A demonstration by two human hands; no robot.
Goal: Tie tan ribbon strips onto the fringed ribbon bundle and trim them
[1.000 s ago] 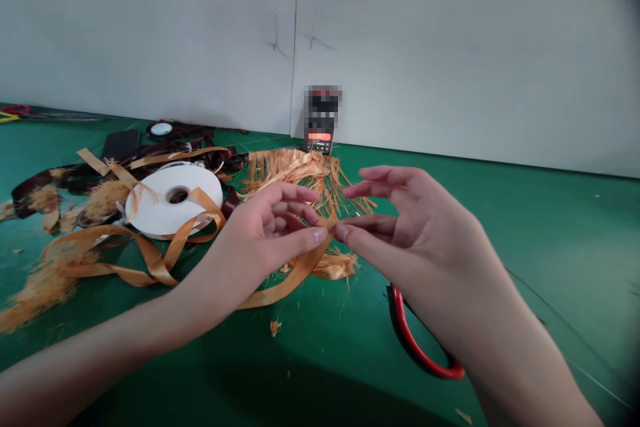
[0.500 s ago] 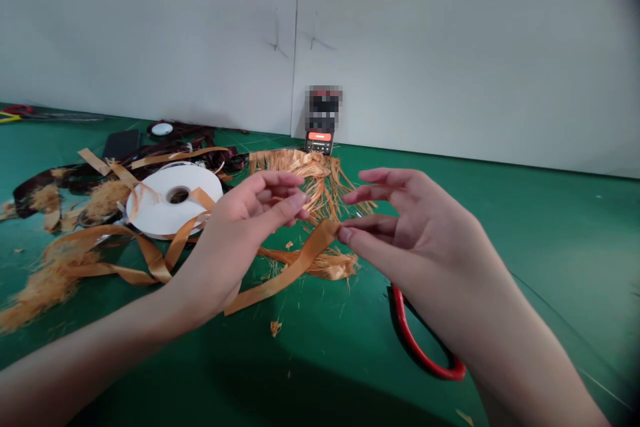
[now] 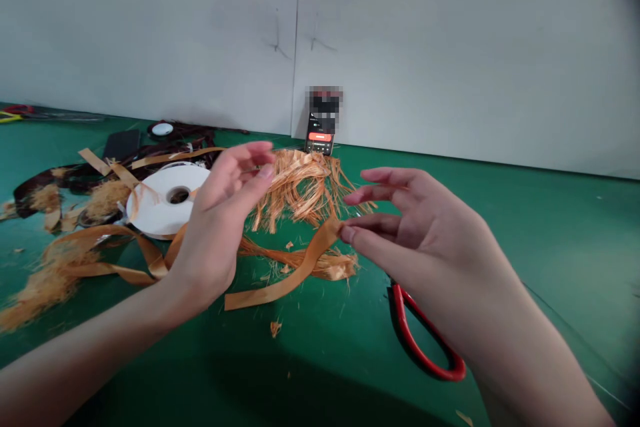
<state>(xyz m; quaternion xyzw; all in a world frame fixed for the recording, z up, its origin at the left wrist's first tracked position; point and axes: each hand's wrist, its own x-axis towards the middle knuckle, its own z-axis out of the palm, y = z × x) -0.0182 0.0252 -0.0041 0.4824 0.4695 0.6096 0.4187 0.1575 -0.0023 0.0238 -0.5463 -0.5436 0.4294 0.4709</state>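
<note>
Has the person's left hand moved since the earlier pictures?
Yes: the left hand has moved leftward, toward the round white ribbon spool, and now covers that spool's right edge.

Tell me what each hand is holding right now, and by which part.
The right hand pinches the end of an orange satin ribbon between thumb and fingers. The left hand is open and holds nothing.

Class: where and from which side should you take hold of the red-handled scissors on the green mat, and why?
Grip the red plastic loop handle from above, near side: it lies flat on the green mat, open loop toward the person, the right hand hovering over its far end.
</note>
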